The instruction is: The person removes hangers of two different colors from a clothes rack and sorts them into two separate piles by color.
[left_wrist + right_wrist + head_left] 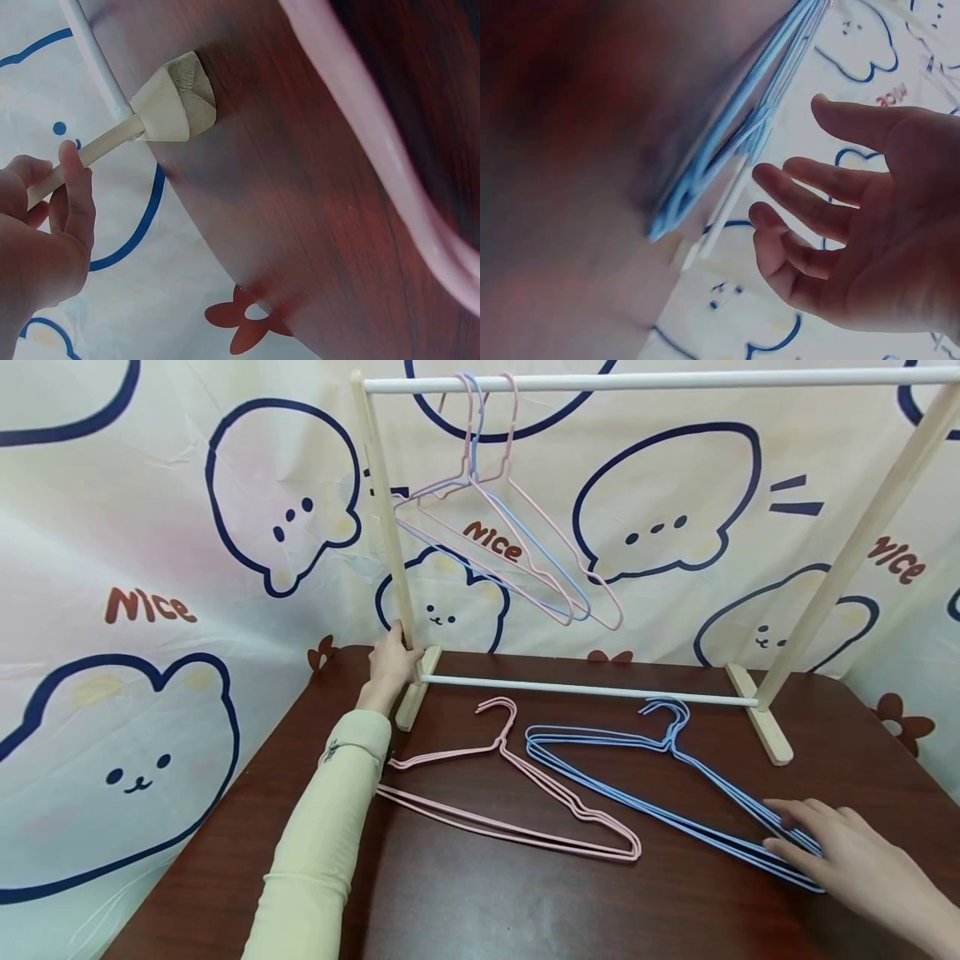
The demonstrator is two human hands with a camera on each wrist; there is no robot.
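My left hand (392, 662) grips the left wooden post (395, 560) of a clothes rack, low down near its foot (414, 702). In the left wrist view, thumb and fingers wrap round that post (109, 144). Several blue hangers (667, 802) lie stacked on the table at the right. Over their right end hovers my right hand (855, 852), fingers loosely bent and apart. The right wrist view shows nothing between those fingers (810, 202), with the blue hangers (727, 142) beyond them. Pink hangers (517, 835) lie to the left, partly hidden by my left sleeve.
Two pink hangers (600, 585) and a blue one (555, 556) hang from the rack's white top rail (675, 378), near its left end. A lower white rail (555, 687) joins the feet. Behind the brown table (525, 910) hangs a cartoon-printed cloth (285, 627).
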